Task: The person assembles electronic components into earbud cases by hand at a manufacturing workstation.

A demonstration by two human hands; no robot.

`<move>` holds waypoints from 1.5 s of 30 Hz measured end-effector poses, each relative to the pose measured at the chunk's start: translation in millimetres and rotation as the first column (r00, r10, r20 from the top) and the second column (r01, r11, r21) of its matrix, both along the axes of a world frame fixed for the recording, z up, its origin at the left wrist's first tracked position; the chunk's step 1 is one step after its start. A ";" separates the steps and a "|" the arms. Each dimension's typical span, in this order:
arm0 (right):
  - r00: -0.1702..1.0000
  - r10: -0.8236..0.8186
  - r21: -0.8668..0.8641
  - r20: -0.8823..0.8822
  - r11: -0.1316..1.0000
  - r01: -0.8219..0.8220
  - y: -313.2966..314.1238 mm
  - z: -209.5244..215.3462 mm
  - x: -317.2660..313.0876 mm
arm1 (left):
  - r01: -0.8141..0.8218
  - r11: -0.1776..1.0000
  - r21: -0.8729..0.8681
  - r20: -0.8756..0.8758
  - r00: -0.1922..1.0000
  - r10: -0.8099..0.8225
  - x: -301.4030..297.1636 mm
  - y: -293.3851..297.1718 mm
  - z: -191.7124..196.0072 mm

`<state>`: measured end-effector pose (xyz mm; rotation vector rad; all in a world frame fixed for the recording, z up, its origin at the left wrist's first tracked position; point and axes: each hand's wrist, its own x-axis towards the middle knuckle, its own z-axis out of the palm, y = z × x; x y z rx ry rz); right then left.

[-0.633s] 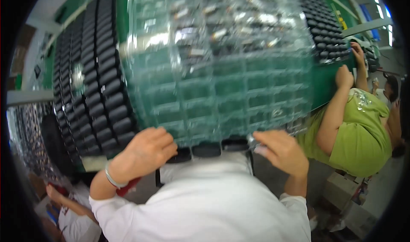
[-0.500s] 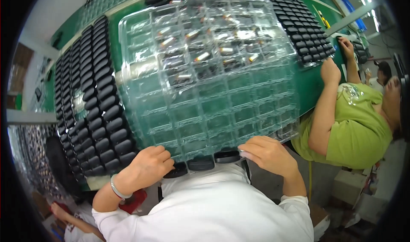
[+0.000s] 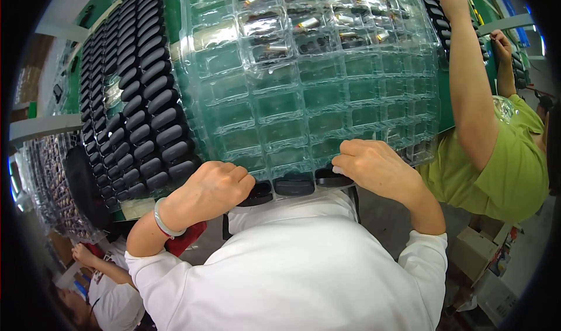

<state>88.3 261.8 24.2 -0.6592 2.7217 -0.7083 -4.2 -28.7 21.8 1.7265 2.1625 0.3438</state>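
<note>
A clear plastic tray (image 3: 280,106) with many square pockets lies in front of me on the green table. Along its near edge sit three black oval cases: a left one (image 3: 257,198), a middle one (image 3: 294,185) and a right one (image 3: 332,179). My left hand (image 3: 217,189) is closed at the left case, its fingertips curled down out of sight. Closed over the right case is my right hand (image 3: 377,168), with something whitish at its fingertips. What either hand grips is hidden. Farther pockets hold small silvery cylinders (image 3: 310,22) among dark parts.
Rows of black oval cases (image 3: 166,123) fill trays on the left. More black cases (image 3: 435,9) stand at the far right. A person in a green shirt (image 3: 502,173) works close on my right, one arm reaching over the table. Another person (image 3: 111,278) is at lower left.
My view has shifted, so tray and hands appear higher and farther right. Both hands stay at the same cases. The neighbour's near arm has reached forward over the table.
</note>
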 end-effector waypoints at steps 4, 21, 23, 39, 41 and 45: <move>0.998 0.058 0.008 0.017 0.998 -0.058 -6.7 3.8 -8.2 | -0.064 0.994 0.086 -0.007 0.998 0.065 6.4 -6.1 -2.7; 0.899 0.367 0.088 0.240 0.914 -0.396 -24.2 -2.3 -28.9 | -0.224 0.972 0.075 0.192 0.959 0.207 11.9 -30.2 23.1; 0.907 0.317 0.119 0.278 0.925 -0.360 -22.1 -4.9 -28.3 | -0.482 0.859 0.175 0.239 0.867 0.437 2.5 -33.4 22.2; 0.976 0.067 -0.122 0.208 0.992 -0.042 -0.1 16.3 -8.4 | -0.927 0.354 -0.121 0.575 0.225 0.787 -82.3 -10.0 -13.1; 1.000 -0.019 -0.167 0.021 0.986 0.022 -7.8 13.4 16.0 | -0.926 0.357 -0.119 0.752 0.151 0.642 -79.6 -7.7 -8.0; 0.993 -0.108 -0.156 -0.050 0.983 0.099 -15.5 11.2 34.5 | -0.940 0.336 -0.054 0.826 0.147 0.544 -82.0 -18.8 1.6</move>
